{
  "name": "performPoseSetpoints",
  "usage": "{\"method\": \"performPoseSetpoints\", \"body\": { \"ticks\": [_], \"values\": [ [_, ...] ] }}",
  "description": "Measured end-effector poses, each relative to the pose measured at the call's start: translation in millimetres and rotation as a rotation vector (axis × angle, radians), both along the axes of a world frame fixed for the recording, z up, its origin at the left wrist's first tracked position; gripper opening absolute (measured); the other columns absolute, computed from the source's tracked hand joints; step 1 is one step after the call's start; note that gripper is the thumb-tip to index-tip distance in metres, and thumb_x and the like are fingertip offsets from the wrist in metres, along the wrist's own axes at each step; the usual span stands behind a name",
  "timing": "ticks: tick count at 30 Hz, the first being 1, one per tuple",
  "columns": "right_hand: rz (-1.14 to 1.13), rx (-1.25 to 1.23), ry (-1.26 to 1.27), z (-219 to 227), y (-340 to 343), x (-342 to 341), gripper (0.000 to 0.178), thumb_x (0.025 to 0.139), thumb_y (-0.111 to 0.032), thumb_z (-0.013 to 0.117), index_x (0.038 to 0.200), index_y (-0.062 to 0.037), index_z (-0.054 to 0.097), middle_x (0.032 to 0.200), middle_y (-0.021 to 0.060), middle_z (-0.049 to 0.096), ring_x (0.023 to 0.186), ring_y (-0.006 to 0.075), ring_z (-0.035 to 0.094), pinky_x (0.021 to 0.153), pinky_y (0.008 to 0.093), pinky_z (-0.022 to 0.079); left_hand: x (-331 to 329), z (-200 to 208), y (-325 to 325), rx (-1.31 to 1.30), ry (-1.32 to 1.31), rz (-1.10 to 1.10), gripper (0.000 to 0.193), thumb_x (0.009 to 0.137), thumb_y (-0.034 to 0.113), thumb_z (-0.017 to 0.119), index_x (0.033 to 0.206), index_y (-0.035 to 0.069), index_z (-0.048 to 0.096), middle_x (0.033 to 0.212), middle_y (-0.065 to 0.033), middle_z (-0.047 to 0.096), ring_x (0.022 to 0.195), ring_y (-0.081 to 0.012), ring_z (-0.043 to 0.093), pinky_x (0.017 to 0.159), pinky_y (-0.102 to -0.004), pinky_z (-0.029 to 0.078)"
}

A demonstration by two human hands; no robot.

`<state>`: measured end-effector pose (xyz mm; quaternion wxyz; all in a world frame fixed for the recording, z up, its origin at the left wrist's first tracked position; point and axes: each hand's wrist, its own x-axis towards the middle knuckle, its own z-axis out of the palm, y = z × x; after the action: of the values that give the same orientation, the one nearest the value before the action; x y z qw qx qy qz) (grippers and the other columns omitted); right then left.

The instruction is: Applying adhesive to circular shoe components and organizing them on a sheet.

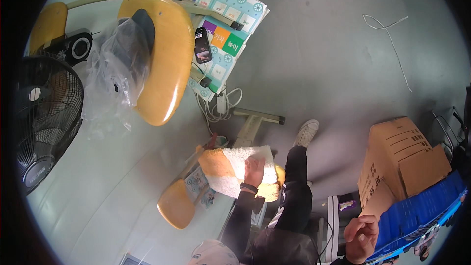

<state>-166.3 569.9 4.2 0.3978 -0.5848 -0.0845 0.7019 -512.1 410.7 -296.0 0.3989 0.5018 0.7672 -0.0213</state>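
My left hand [254, 170], with a dark band at its wrist, lies on a fluffy white and orange cushion [228, 167] on a chair, its fingers stretched out. Lower right, my right hand [362, 238] is raised with loosely bent fingers and nothing visible in it. Beside it are a blue plastic basket [417, 213] and a brown cardboard box [400, 157] with its flaps up. My legs, in dark trousers, extend to the right of the cushion, one ending in a white shoe [307, 132].
A yellow chair [169, 59] bears a clear plastic bag [117, 64]. A black fan [46, 118] and a round-fronted black device [78, 48] stand at left. A phone [202, 45] lies on printed boards [235, 17]. White cables [223, 104] trail on the floor; a loose white cord [392, 44] lies farther right.
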Motion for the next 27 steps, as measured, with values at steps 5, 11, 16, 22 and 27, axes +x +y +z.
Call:
{"method": "performPoseSetpoints", "body": {
  "ticks": [5,11,16,22,27],
  "values": [
    [0.018,0.011,0.058,-8.7,-2.0,9.8,0.060,0.094,-0.017,0.066,0.144,0.0051,0.042,0.076,0.0084,0.056,0.069,0.0175,0.051,0.065,0.0311,0.041,-2.4,6.3,5.9,0.015,0.017,0.012,0.010,0.095,0.016,0.064,0.102,0.010,0.064,0.092,-0.0112,0.052,0.092,-0.0316,0.050,0.077,-0.0447,0.045],
    [-0.092,0.040,-0.024,-3.5,-5.3,13.9,0.049,0.085,-0.019,0.070,0.124,0.0037,0.051,0.065,0.0102,0.055,0.057,0.0167,0.050,0.052,0.0273,0.040,17.9,7.9,21.9,-0.073,-0.028,0.287,0.012,0.094,0.017,0.065,0.097,0.005,0.065,0.089,-0.0115,0.056,0.093,-0.0328,0.052,0.079,-0.0478,0.044],
    [-0.121,0.171,-0.153,51.7,-16.8,12.2,0.057,0.085,-0.020,0.070,0.131,0.0044,0.047,0.065,0.0096,0.055,0.057,0.0161,0.050,0.052,0.0272,0.039,-3.3,-42.2,-18.7,0.205,0.151,-0.384,0.020,0.096,0.018,0.055,0.106,0.009,0.070,0.114,-0.0163,0.067,0.100,-0.0371,0.060,0.085,-0.0484,0.048],
    [-0.189,0.255,-0.011,191.3,-65.8,61.5,0.092,0.091,-0.043,0.069,0.154,0.0052,0.022,0.073,0.0088,0.060,0.067,0.0194,0.058,0.067,0.0302,0.046,-101.7,-67.4,4.6,0.267,0.022,-1.440,0.026,0.071,0.033,0.071,0.088,0.013,0.069,0.109,-0.0111,0.067,0.097,-0.0243,0.062,0.079,-0.0427,0.053],
    [-0.303,0.542,0.152,326.3,-163.7,112.8,0.120,0.085,-0.090,0.025,0.160,0.0008,0.004,0.064,0.0030,0.052,0.055,0.0104,0.046,0.058,0.0246,0.035,26.3,59.6,86.9,-0.557,-0.432,0.252,0.033,0.098,0.042,0.058,0.092,0.009,0.063,0.070,-0.0098,0.064,0.058,-0.0240,0.062,0.049,-0.0358,0.049]
  ]
}}
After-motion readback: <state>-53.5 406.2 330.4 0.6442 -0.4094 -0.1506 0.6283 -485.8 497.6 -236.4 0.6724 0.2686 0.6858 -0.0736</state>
